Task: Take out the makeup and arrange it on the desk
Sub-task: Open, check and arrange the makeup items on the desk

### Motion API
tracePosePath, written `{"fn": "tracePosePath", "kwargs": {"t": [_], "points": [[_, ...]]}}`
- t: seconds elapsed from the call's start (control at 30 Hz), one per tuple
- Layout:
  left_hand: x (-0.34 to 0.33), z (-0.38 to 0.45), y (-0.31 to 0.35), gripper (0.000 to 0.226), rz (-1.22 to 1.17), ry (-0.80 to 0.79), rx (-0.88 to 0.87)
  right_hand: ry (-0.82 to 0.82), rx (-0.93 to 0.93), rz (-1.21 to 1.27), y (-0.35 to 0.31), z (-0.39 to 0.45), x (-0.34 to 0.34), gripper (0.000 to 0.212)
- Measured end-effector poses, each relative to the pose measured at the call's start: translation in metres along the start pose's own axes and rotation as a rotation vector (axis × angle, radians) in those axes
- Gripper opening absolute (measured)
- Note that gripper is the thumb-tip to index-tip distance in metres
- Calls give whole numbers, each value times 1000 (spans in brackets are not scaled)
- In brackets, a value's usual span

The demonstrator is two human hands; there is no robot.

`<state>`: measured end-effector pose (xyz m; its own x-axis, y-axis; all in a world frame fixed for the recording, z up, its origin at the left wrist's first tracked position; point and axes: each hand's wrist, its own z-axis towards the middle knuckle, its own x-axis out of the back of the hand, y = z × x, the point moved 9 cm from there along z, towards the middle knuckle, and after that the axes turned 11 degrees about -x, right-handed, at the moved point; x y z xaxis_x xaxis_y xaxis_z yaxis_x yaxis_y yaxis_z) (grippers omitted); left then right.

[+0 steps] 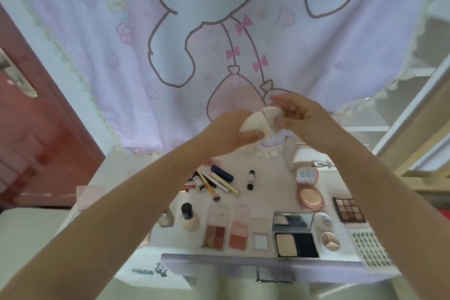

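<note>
We held both hands up above the desk; our left hand had its fingers curled round one white half of a little egg-shaped case, and our right hand pinched the other half, which had a pale puff inside; the two halves touched at one edge and gaped open.

Below our hands the makeup lay spread out on the desk; a pile of pens and brushes sat near the back, with a small dark-capped tube lying just beside it; an open pink compact lay to the right; a dark eyeshadow palette lay further right; along the front edge we saw a bottle with a dark cap, a brown palette, a blush palette, a small clear case, an open powder box with a mirror, another open egg case and a tray of lashes.

Behind the desk hung a pink cartoon curtain; a red door stood at the left.
</note>
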<state>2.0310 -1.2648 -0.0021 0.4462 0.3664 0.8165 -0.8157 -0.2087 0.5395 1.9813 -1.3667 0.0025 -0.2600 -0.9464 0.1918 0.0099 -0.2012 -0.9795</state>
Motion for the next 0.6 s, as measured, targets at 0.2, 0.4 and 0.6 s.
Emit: {"fn": "tracePosePath", "kwargs": {"t": [0.2, 0.4, 0.6], "points": [[-18, 0, 0, 11, -229, -53, -12, 66, 13, -52, 1, -12, 11, 67], [-29, 6, 3, 8, -404, -33, 43, 92, -72, 190, 12, -19, 29, 46], [-29, 12, 12, 12, -557, -10, 97, -59, -41, 19, -2, -14, 40, 42]]}}
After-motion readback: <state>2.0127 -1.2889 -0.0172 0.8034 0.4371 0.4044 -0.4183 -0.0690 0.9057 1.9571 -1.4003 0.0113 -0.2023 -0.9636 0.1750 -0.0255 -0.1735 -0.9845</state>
